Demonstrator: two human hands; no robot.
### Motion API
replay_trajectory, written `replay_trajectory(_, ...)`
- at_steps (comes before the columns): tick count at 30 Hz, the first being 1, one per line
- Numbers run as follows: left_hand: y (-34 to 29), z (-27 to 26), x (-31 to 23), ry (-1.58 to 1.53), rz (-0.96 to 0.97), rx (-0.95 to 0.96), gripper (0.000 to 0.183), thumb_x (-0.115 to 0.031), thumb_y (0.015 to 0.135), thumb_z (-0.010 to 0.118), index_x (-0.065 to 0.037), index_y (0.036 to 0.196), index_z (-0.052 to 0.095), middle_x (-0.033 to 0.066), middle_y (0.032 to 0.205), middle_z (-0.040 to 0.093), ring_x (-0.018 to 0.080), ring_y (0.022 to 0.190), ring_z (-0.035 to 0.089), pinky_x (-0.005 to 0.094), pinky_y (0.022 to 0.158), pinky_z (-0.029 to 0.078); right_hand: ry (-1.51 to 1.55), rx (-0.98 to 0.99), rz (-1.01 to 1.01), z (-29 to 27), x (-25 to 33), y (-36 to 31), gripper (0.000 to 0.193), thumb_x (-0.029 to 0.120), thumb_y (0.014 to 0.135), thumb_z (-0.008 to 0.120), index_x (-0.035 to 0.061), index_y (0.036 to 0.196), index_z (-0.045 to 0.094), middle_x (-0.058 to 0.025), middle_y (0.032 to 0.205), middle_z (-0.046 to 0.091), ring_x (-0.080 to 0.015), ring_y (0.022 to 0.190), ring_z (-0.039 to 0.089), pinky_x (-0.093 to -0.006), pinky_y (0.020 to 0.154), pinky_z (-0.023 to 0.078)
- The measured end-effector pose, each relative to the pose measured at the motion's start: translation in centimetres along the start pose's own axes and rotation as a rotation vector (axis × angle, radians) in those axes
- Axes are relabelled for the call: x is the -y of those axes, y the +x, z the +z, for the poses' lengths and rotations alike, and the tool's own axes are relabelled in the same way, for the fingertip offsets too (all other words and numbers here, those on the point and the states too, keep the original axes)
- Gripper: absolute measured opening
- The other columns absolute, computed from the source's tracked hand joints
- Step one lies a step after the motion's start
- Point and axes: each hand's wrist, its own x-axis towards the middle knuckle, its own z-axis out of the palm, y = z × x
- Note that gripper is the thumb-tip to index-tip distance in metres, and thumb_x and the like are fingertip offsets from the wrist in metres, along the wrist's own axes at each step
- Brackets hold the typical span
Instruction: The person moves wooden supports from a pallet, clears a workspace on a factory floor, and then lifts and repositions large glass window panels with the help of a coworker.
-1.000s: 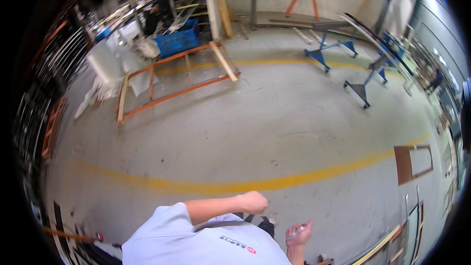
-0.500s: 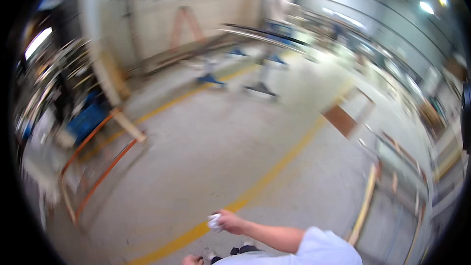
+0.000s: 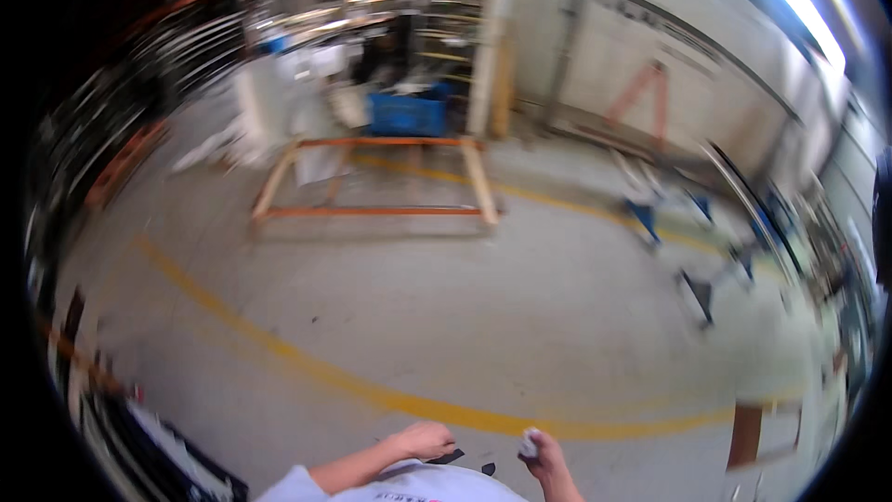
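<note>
The right hand (image 3: 546, 456) is pinching a wad (image 3: 530, 442), likely requiring steady grip, while the left hand (image 3: 428, 441), left of those fingers, is hiding its own finger state.

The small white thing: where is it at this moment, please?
In the head view, the white thing is at bottom centre, held in the right hand, to the right of the left hand, near the yellow line.
</note>
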Motion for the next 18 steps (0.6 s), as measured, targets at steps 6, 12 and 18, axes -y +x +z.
replay_trajectory(6,-9.7,-5.6,9.7,-0.086,-0.095,-0.161,0.025,-0.024,0.079,0.051,-0.002,0.078,0.063,0.0216,0.077,0.061,0.0376,0.073,0.06,0.0474,0.066,0.047,-0.527,-0.102,0.153,-1.4,-6.6,0.2,0.025,0.028,0.087,0.056,0.0045,0.09,0.061,-0.0071,0.073,0.054,-0.0194,0.068,0.052,-0.0344,0.06,0.046)
replay_trajectory(12,-19.9,-9.8,21.9,-0.28,-0.267,-0.432,0.026,-0.026,0.083,0.051,-0.002,0.081,0.061,0.0225,0.076,0.06,0.0398,0.073,0.058,0.0487,0.066,0.045,-1.257,-0.136,0.059,12.2,-8.2,9.6,0.026,0.028,0.087,0.057,0.0025,0.084,0.059,-0.0075,0.069,0.053,-0.0199,0.065,0.051,-0.0357,0.058,0.045)
replay_trajectory(18,-26.2,-12.3,32.8,-0.27,-0.507,-0.603,0.028,-0.025,0.08,0.053,0.001,0.077,0.062,0.0238,0.075,0.062,0.0405,0.072,0.061,0.0495,0.066,0.048,-1.736,0.14,-0.013,26.9,-13.0,22.9,0.028,0.027,0.087,0.057,0.0005,0.078,0.058,-0.0079,0.066,0.053,-0.0203,0.062,0.049,-0.0369,0.056,0.043)
